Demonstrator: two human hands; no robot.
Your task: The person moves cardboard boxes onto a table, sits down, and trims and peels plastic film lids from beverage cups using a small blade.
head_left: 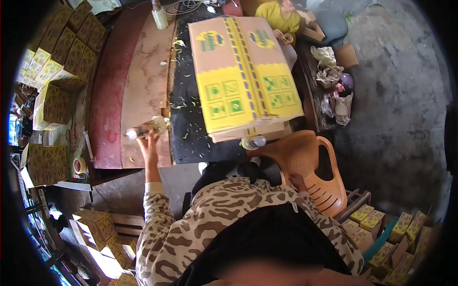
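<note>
1 large carton (245, 76) stood at 12 o'clock, hiding much of the table's (143, 71) black section. 1 co-worker (272, 19) sat at 1 o'clock; 1 orange chair (307, 167) filled 4 o'clock. 1 bottle (160, 18) stood at 11; 1 tape roll (79, 165) lay at 9. Left hand (150, 142), 9 o'clock: fingers closed round 1 blurred bottle-like thing (138, 129) over the table. Right hand (298, 182), near the chair: grip could not be told.

Cardboard box (245, 78): matt, printed paper surface. Chair (299, 155): smooth plastic. Plank (143, 81): worn wood. Floor (396, 81): rough concrete.
</note>
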